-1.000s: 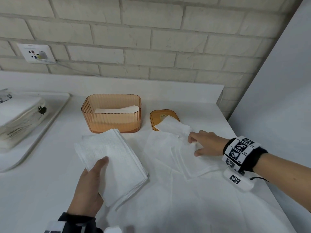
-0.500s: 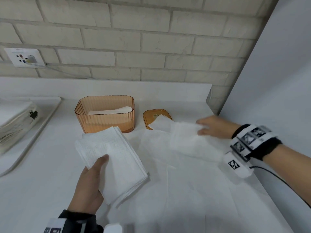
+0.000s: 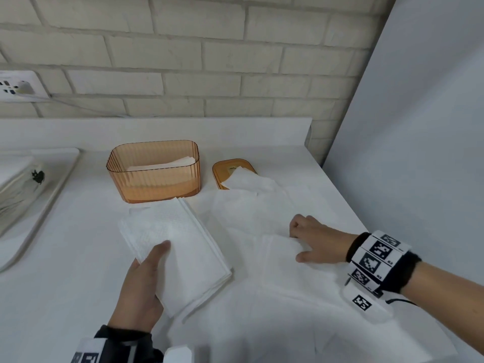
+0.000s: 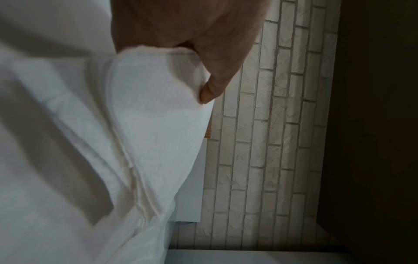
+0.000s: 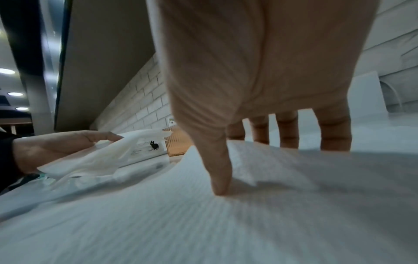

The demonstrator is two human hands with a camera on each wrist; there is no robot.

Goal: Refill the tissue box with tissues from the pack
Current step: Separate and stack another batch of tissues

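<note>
Since half a second ago, the right hand [image 3: 315, 241] has drawn back from the lid [image 3: 222, 169] at 12 o'clock and pinches loose tissues [image 3: 288, 260]; the left hand [image 3: 141, 286] grips a folded stack [image 3: 175, 242] at 6 o'clock from the tissue box [image 3: 154, 171].

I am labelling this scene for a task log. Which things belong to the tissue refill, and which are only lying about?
Belonging to the job:
- open orange ribbed plastic tissue box
- flat orange lid
- folded white tissue stack held by the left hand
- loose white tissues under the right hand
- white tissue pack

Lying about:
- white tray
- wall socket
</note>
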